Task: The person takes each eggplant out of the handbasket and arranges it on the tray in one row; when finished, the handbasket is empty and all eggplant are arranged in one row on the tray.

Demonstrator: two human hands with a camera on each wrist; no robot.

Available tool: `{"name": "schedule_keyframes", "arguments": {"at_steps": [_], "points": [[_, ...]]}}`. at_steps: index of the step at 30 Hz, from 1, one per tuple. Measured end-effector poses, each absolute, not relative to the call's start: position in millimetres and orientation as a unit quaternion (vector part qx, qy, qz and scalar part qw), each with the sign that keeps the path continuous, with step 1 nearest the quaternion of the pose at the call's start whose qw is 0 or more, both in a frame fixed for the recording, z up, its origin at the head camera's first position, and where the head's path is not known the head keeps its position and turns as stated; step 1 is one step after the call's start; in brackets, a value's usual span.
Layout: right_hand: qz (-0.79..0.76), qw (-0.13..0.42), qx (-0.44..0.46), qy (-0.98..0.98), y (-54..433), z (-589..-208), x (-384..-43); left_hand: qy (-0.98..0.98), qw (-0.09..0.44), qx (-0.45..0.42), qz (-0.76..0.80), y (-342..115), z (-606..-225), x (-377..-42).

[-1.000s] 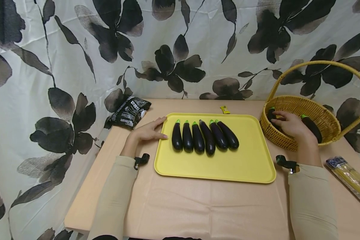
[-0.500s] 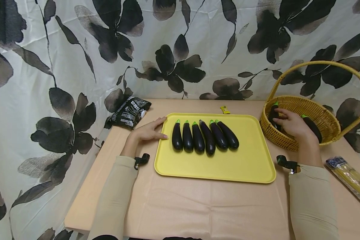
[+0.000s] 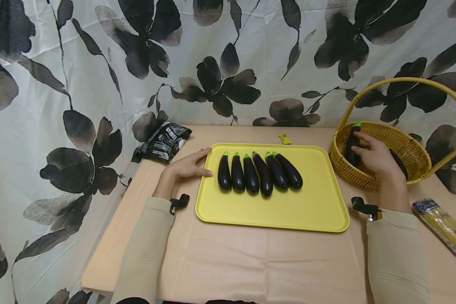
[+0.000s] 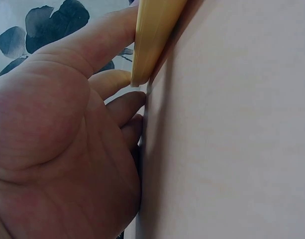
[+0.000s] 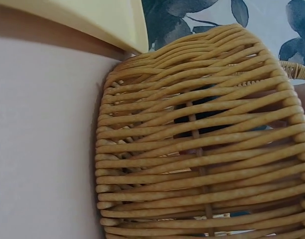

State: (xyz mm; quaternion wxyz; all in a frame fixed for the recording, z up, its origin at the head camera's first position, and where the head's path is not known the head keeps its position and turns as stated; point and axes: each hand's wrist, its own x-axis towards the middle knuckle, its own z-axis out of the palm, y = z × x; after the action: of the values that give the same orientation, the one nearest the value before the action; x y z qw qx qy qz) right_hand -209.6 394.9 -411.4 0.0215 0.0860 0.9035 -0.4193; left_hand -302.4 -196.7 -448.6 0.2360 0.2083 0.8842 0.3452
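Note:
Inside the wicker basket point(image 3: 349, 177) at the right, my right hand point(image 3: 380, 158) pinches a dark purple eggplant point(image 3: 351, 145), its green stem end pointing up near the basket's left wall. Partly behind that hand lies another eggplant point(image 3: 399, 164). In the right wrist view the basket weave point(image 5: 207, 149) hides most of the hand. My left hand point(image 3: 187, 166) rests at the left edge of the yellow tray point(image 3: 273, 215). The left wrist view shows its thumb point(image 4: 110, 37) against the tray side point(image 4: 154, 35), fingers extended. Several eggplants point(image 3: 266, 179) lie in a row on the tray, stems toward the back.
A black crinkled packet point(image 3: 165, 141) sits at the table's back left corner. Behind the tray is a small yellow wrapper point(image 3: 285, 139). A long clear-and-yellow package point(image 3: 442, 228) lies at the right. The basket handle point(image 3: 418, 79) arches high; a floral curtain point(image 3: 213, 50) hangs behind.
My right hand has lifted the eggplant slightly and drawn it to the right inside the basket. My left hand and the eggplants on the tray have stayed in place.

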Motion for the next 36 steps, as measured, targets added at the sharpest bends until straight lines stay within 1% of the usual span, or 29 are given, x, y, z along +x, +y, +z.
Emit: {"name": "schedule_keyframes", "arguments": {"at_steps": [8, 20, 29, 36], "points": [[-0.44, -0.023, 0.068, 0.895, 393.9, -406.2, -206.5, 0.884, 0.237, 0.206, 0.346, -197.5, -447.8, -303.1], [-0.447, -0.054, 0.055, 0.891, 387.4, -387.3, -202.2, 0.885, 0.233, 0.21, 0.345, -196.6, -448.9, -303.3], [-0.417, -0.062, 0.012, 0.907, 377.3, -375.2, -195.7, 0.885, 0.236, 0.208, 0.343, -196.8, -448.6, -303.5], [-0.421, -0.036, -0.001, 0.906, 366.8, -369.1, -195.3, 0.885, 0.236, 0.202, 0.347, -195.8, -448.8, -301.9]]}}
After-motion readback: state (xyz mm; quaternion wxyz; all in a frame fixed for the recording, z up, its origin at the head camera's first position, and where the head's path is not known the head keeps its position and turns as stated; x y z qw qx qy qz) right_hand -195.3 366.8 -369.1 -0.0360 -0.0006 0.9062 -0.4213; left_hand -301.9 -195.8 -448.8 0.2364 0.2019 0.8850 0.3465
